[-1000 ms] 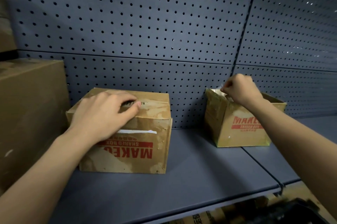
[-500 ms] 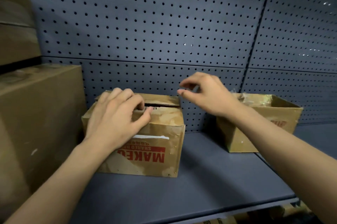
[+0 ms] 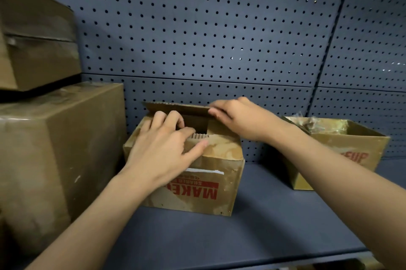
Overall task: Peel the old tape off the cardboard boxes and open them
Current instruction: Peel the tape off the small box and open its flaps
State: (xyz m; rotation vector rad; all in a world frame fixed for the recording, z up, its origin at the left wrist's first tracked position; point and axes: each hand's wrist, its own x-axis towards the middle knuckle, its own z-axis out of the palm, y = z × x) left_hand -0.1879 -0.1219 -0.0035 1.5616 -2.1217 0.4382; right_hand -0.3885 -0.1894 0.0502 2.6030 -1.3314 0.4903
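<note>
Box: far flap raised.
My left hand: fingers curled over near flap.
My right hand: pinching far flap's edge.

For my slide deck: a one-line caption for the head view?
Both hands open the rear flap of a small cardboard box.

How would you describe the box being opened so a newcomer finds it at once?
Start at the blue pegboard wall and drop to the shelf below it. Between the large stacked boxes and an open-topped box sits a small box. Only it has upside-down red lettering and both hands on its flaps.
</note>
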